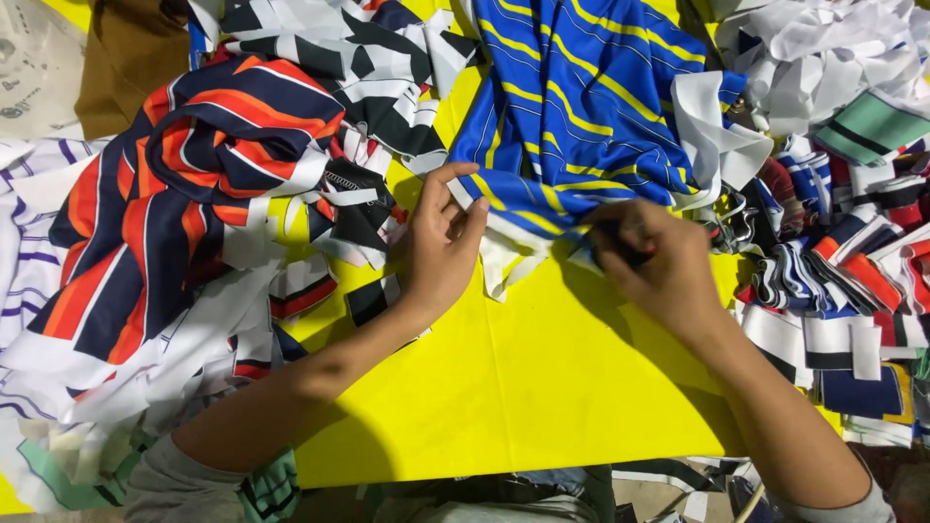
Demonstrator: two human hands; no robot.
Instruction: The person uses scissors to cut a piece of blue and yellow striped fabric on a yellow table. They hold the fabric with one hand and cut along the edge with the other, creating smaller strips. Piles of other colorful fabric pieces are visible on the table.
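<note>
The right hand (651, 260) is curled tight over something dark that its fingers mostly hide, pressing the lower hem of the blue yellow-striped fabric (572, 107). The left hand (441, 242) lies loosely open, fingertips on that hem's white edge. The fabric runs lengthwise away across the yellow table (523, 387), its top cut off between the scrap piles (194, 194).

Yellow table (542, 387) w/ blue striped fabric (581, 107), prob. offcut heaps (833, 261).

Two bare forearms, no rings, watch or gloves visible. Left hand (441, 247) and right hand (651, 261) both uncovered. Grey sleeves pushed up near elbows, just off the yellow table (523, 387) front edge; fabric possibly jersey, partly cropped.
</note>
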